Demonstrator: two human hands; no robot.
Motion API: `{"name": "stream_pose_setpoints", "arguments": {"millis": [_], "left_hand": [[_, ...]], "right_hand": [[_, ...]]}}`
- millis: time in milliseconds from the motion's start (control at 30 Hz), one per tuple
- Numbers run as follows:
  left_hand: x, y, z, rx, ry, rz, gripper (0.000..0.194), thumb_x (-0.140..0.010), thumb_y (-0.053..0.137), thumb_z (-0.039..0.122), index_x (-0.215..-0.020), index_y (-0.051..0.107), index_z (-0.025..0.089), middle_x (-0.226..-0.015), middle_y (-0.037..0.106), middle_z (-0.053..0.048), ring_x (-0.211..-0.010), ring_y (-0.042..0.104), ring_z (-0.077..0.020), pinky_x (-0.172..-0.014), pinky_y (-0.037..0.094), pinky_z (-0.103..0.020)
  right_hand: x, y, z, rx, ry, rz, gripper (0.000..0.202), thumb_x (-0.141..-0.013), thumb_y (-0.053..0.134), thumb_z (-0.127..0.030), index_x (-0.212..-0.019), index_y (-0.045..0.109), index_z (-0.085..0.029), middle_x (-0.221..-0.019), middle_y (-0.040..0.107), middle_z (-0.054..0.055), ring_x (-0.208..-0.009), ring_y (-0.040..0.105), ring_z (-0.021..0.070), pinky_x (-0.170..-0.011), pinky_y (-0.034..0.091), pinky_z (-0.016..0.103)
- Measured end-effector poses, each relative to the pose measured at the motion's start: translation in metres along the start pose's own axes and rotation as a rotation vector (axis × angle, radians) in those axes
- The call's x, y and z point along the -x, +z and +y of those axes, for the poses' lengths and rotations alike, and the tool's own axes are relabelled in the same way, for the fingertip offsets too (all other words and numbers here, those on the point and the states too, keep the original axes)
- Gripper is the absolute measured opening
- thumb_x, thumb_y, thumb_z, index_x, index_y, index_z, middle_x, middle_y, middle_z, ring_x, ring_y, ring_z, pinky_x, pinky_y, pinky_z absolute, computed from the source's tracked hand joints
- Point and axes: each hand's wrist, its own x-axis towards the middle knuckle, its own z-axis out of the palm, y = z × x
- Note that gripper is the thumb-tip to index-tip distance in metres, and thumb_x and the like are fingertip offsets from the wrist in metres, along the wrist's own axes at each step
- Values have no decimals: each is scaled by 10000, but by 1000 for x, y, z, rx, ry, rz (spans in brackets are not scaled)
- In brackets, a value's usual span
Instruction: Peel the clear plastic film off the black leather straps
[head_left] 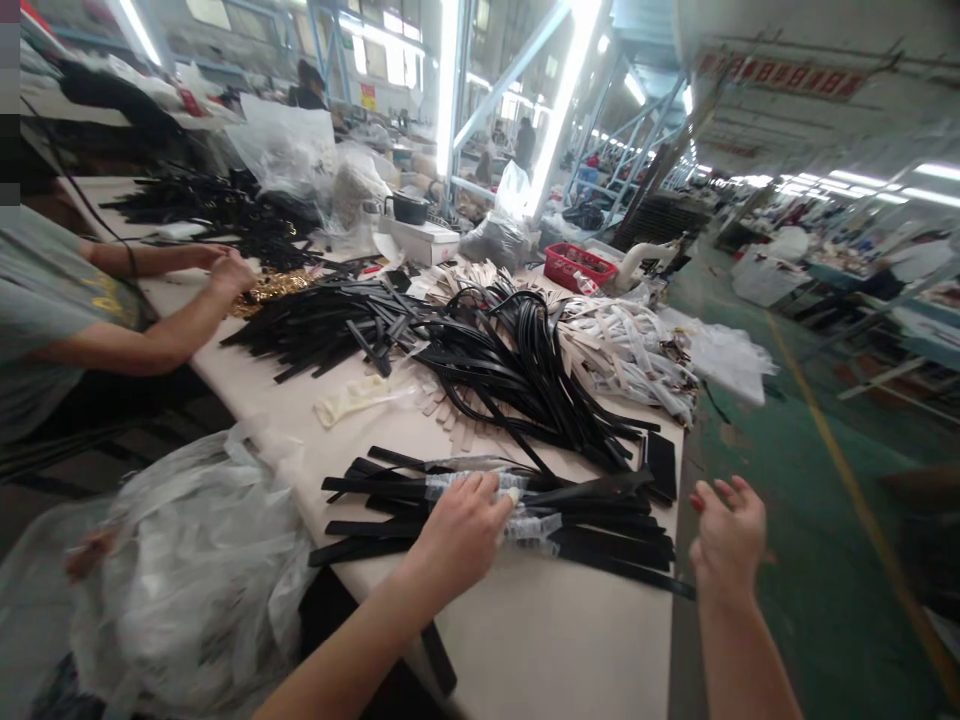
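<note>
A worker's left hand (465,525) rested on bundles of black strips (615,548) at the near end of a pale worktable (585,640), its fingers bent over the clear wrap (536,530) around their middles. The handling appeared to be at the stage of steadying or sorting the wrapped strips. The thumb, a whitish cover (513,495) at its tip, lay close to the fingers — whether they pinched the wrap could not be told. The right hand (727,530) hung just beyond the table's right edge, fingers loosely curled and well parted from the thumb, with nothing visible in its grasp. Any lift from that position would have called for a firmer hold around the wrap. Looped black straps (525,350) lay behind the bundles, while a co-worker's hands (232,270) met beside gold-coloured pieces (277,288) at left.
</note>
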Motion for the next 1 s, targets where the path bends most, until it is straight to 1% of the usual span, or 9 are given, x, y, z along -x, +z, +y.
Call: {"name": "stream_pose_setpoints", "arguments": {"millis": [67,167,233,333,467,600,767,900,1000], "left_hand": [[-3,22,-8,-115,60,18,430,-926,525,266,-1355,542,248,-1490,456,-125,-1386,373,-337,-1147,231,-523],[0,50,-14,-169,100,-4,559,-945,523,375,-1479,405,258,-1587,338,-99,-1481,225,-312,-1198,116,-536],[7,54,-13,-192,98,3,586,-951,510,357,-1507,364,243,-1609,296,-97,-1499,181,-298,-1211,100,-522],[31,49,-13,-253,28,66,597,-934,490,230,-1515,355,214,-1615,283,-99,-1507,152,-296,-1217,120,-514],[85,49,-33,-352,-154,140,694,-823,411,1,-1489,406,193,-1580,351,-110,-1484,230,-294,-1189,241,-512],[115,48,-60,-349,-170,140,599,-862,362,-8,-1398,527,204,-1370,583,-114,-1276,518,-265,-1059,441,-460],[71,10,-71,-326,-43,192,470,-936,419,72,-1368,555,198,-1253,648,-122,-1102,595,-261,-965,488,-450],[31,-4,-79,-300,23,164,482,-919,452,70,-1368,555,210,-1373,584,-119,-1250,511,-266,-1069,404,-462],[23,6,-91,-243,-29,71,561,-846,468,17,-1367,555,206,-1421,549,-117,-1281,487,-267,-1079,395,-461]], "right_hand": [[3,22,13,170,-89,-98,546,-784,648,-464,-1229,570,-157,-1091,672,106,-783,675,180,-670,562,306],[21,71,18,425,-202,-606,396,-845,582,-455,-1074,679,-146,-990,731,115,-841,696,227,-781,549,345],[35,104,18,564,-285,-822,296,-826,626,-398,-978,722,-163,-970,749,115,-866,694,240,-829,517,342],[48,141,20,695,-342,-913,143,-790,671,-293,-798,730,-163,-869,750,120,-851,685,244,-816,471,319],[53,161,25,832,-393,-962,153,-845,622,-284,-803,703,-161,-857,739,126,-852,679,237,-768,438,297],[54,165,21,860,-426,-971,136,-829,657,-300,-850,682,-168,-850,736,116,-838,686,246,-738,438,297],[38,151,-33,711,-376,-931,342,-917,539,-355,-1207,589,-180,-874,742,88,-689,693,208,-670,490,308],[12,107,-92,256,22,-1212,521,-831,675,-497,-1243,621,-183,-851,753,93,-640,707,211,-573,546,302],[-18,59,-110,125,28,-1055,473,-778,703,-562,-1132,724,-250,-1063,753,170,-825,748,297,-664,600,385]]}}
